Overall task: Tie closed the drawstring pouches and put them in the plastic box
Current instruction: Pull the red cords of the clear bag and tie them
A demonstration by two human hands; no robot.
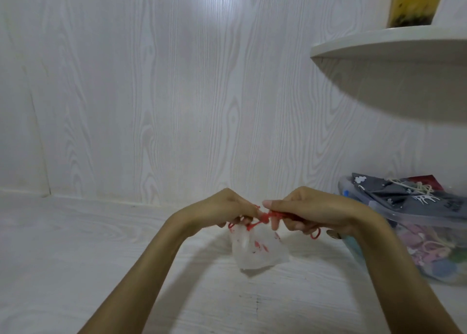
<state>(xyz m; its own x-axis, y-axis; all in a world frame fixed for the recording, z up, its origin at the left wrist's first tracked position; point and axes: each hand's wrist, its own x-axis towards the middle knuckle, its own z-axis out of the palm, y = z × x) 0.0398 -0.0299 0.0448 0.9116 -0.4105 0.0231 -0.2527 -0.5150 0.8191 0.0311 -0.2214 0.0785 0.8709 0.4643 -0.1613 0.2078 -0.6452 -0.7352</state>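
A small white pouch [255,251] with red marks hangs just above the white surface, below both hands. Its red drawstring [262,218] runs between them with a knot in the middle. My left hand [225,211] pinches the string's left end at the pouch mouth. My right hand [308,211] grips the right end, and a red loop sticks out under its palm. A clear plastic box [429,222] stands at the right, with a grey patterned pouch [404,194] on top and pink, blue and green pouches inside.
A white wood-grain wall rises close behind the hands. A rounded white shelf [391,47] juts out at the upper right, above the box, with a yellow container [414,2] on it. The white surface stretches away to the left and front.
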